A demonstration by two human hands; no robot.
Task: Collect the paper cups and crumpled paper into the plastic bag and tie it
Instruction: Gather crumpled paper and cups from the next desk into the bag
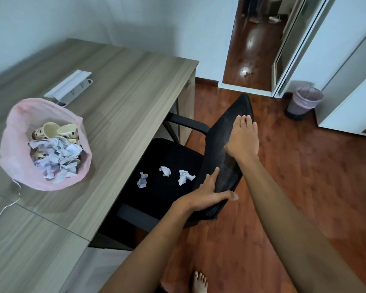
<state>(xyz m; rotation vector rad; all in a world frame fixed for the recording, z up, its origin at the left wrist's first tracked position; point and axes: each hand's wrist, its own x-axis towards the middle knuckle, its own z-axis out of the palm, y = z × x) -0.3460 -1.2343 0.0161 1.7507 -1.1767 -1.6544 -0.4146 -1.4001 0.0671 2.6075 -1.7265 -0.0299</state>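
Observation:
A pink plastic bag (15, 157) stands open on the wooden desk (123, 85) at the left, holding spotted paper cups (51, 130) and crumpled paper (59, 159). Three more crumpled paper balls lie on the black chair seat: one at the left (142, 179), one in the middle (165, 171), one at the right (185, 177). My left hand (207, 193) grips the near edge of the chair's backrest (226, 144), thumb on the outer side. My right hand (242, 137) lies flat on the back of the backrest, fingers straight toward its top.
A white power strip (72, 87) lies on the desk behind the bag. A thin white cord (6, 206) trails at the desk's left edge. A lined waste bin (304, 101) stands on the wooden floor by the white wardrobe. My bare foot (199, 283) shows below.

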